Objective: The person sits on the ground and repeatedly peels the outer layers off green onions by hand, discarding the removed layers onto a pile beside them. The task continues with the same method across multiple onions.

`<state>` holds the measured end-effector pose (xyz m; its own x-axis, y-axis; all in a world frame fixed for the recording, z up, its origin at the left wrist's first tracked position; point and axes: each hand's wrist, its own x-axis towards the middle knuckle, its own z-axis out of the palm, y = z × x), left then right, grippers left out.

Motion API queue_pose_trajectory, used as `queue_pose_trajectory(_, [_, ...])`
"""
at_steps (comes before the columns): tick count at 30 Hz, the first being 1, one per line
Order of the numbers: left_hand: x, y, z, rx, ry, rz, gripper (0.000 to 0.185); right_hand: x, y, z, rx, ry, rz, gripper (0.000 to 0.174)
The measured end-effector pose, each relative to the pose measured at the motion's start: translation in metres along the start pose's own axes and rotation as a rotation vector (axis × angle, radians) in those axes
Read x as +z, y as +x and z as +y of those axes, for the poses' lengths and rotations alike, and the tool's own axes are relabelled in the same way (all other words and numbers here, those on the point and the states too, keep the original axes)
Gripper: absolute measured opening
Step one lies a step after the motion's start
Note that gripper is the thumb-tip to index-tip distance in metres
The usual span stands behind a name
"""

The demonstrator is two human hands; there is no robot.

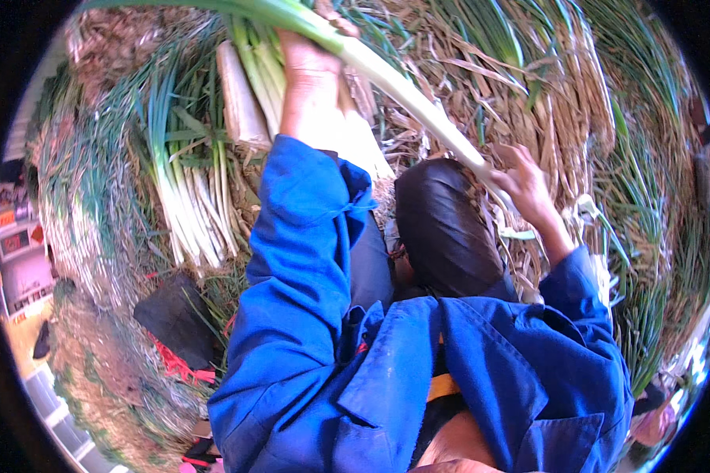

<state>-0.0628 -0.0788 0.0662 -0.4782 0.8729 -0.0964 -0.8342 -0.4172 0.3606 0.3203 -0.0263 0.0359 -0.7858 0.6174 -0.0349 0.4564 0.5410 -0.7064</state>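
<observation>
A long Welsh onion or leek stalk point(414, 103) runs slantwise across the upper middle, its green leaves towards the top left and its white end low on the right. My left hand point(313, 56) is closed around it where green turns to white; part of the hand lies hidden behind the stalk. At the white lower end, my right hand point(526, 183) has its thumb and fingers on the stalk, above my dark-trousered knee point(444, 224). Beneath my left forearm lie more pale stalks point(364, 142), overexposed, beside a pale wooden-looking block point(241, 97).
Left of my arm lies a bunch of cleaned stalks point(192, 219), white ends towards me. Dry peeled leaves point(467, 77) litter the ground ahead. Untrimmed stalks point(574, 88) are heaped on the right, with a long pile point(77, 195) on the far left. Near a dark sheet point(177, 319) lie red ties point(180, 363).
</observation>
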Motion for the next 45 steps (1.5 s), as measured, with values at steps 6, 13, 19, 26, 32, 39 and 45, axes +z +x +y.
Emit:
queue_pose_trajectory(6, [0.008,-0.011,0.002,-0.131,-0.141,-0.069,0.054,0.021,-0.001,0.004,0.081,0.091,-0.186,0.041])
queue_pose_trajectory(13, [0.044,-0.032,-0.050,0.134,0.277,0.088,0.090,0.037,-0.024,0.003,0.039,-0.370,0.261,0.034])
queue_pose_trajectory(19, [0.029,-0.024,-0.080,0.134,0.326,0.281,0.048,0.034,-0.029,-0.003,0.160,-0.334,0.091,0.039])
queue_pose_trajectory(26, [0.025,-0.022,-0.067,-0.148,0.179,-0.079,0.044,0.026,-0.030,-0.002,0.200,-0.108,-0.108,0.047])
queue_pose_trajectory(32, [0.040,-0.031,-0.080,-0.156,0.187,-0.136,0.050,0.019,-0.029,0.003,0.096,0.049,-0.159,0.053])
queue_pose_trajectory(39, [0.043,-0.030,-0.101,-0.105,0.230,-0.082,0.047,0.001,0.054,-0.046,-0.144,0.317,0.235,0.042])
queue_pose_trajectory(45, [0.046,-0.033,-0.108,-0.097,0.288,-0.130,0.046,0.010,0.107,-0.088,-0.087,0.653,0.292,0.027])
